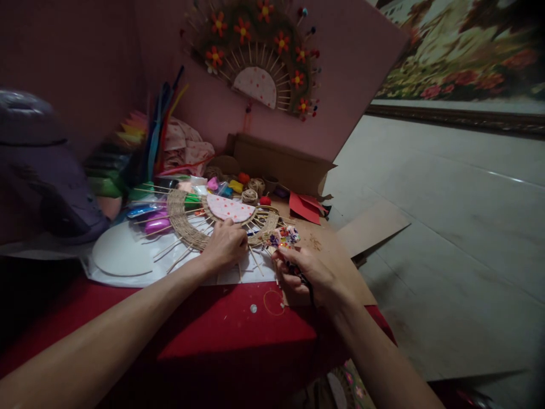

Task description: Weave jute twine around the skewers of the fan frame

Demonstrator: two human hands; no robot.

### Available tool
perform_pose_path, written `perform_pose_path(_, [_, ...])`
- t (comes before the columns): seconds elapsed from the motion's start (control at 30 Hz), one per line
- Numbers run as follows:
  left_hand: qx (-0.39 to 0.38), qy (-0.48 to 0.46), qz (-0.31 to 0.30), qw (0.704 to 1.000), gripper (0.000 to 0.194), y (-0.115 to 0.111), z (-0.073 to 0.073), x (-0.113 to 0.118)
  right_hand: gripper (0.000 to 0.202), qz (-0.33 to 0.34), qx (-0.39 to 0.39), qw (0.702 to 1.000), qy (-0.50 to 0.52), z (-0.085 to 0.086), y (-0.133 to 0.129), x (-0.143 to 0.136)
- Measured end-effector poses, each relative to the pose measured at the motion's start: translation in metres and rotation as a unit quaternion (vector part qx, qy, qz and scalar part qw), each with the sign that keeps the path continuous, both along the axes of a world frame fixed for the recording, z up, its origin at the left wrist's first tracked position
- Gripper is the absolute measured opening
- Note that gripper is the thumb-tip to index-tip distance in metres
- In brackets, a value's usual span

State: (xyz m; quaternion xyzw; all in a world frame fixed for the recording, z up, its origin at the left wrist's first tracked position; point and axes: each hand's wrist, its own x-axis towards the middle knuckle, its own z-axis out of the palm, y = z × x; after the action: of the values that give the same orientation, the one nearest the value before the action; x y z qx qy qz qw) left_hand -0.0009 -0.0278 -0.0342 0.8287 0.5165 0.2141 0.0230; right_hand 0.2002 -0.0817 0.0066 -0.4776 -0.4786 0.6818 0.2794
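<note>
A half-round fan frame (183, 220) lies on the table, made of thin sticks radiating through a woven twine band. At its centre sits a half-circle of white cloth with red dots (230, 208). My left hand (225, 245) is closed at the near edge of the twine band, seemingly gripping it; the fingertips are hidden behind the knuckles. To the right, my right hand (304, 272) pinches a small floral-patterned piece (286, 234) between thumb and fingers, close to the band's right end. Something dark shows under that palm, too unclear to name.
A grey-white oval disc (121, 250) rests at the left beside a purple bulky object (38, 170). Behind the frame are twine balls (250, 196), coloured clay packets and red paper (304, 208). A finished flowered fan (255, 85) hangs on the wall. Cardboard (340, 264) covers the right side.
</note>
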Motion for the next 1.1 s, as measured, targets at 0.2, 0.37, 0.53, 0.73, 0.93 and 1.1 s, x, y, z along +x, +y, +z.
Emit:
perform_pose_path(0.2, [-0.003,-0.004,0.001,1.000,0.019,-0.001,0.002,0.000,0.037,-0.162,0.183,0.954,-0.174,-0.006,0.011,0.033])
perform_pose_path(0.37, [0.000,0.002,0.001,1.000,0.019,-0.001,0.001,0.000,0.037,-0.181,0.285,0.792,-0.510,-0.017,0.025,0.074])
perform_pose_path(0.53, [0.016,0.010,-0.002,1.000,0.017,-0.001,0.000,0.000,0.044,-0.136,0.259,0.657,-0.695,-0.025,0.025,0.084])
perform_pose_path(0.73, [0.049,0.058,-0.025,0.997,0.019,-0.005,0.003,0.000,0.029,-0.110,0.458,0.606,-0.641,-0.007,0.011,0.034])
perform_pose_path(0.93, [0.053,0.073,-0.038,0.995,0.019,-0.005,0.005,-0.001,0.010,0.090,0.594,0.686,-0.410,-0.017,0.043,-0.020])
perform_pose_path(1.1, [0.076,0.074,-0.049,0.993,0.021,-0.005,0.003,-0.002,0.009,0.150,0.605,0.690,-0.368,-0.029,0.070,-0.025])
